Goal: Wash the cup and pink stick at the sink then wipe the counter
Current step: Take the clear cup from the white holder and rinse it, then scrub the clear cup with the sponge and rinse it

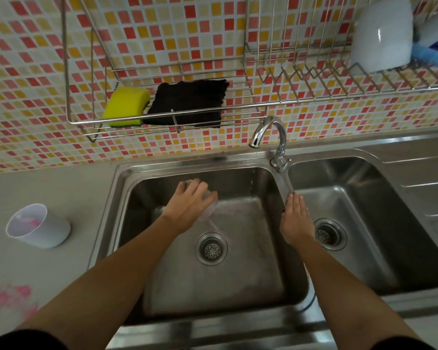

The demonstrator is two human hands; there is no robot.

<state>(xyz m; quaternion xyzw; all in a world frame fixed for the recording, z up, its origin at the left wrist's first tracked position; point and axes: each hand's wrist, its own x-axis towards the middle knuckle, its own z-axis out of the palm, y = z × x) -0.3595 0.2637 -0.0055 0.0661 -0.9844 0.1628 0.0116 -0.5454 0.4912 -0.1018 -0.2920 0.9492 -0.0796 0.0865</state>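
My left hand (pixel 187 205) grips a clear cup (pixel 209 207) over the left basin (pixel 250 248) of the steel sink, tipped on its side. A thin pinkish stream falls from it toward the drain (pixel 211 248). My right hand (pixel 296 219) lies flat with straight fingers on the steel ridge between the two basins, fingertips just below the tap (pixel 276 137). A white cup (pixel 39 227) stands on the counter to the left, with something pink and blurred inside. A pink smear (pixel 10 296) marks the counter at the lower left.
A wire rack on the tiled wall holds a yellow sponge (pixel 127 106) and a black cloth (pixel 187 103). A dish rack at the upper right carries a white bowl (pixel 382 34). The right basin (pixel 364 236) has its own drain, with a draining board beyond it.
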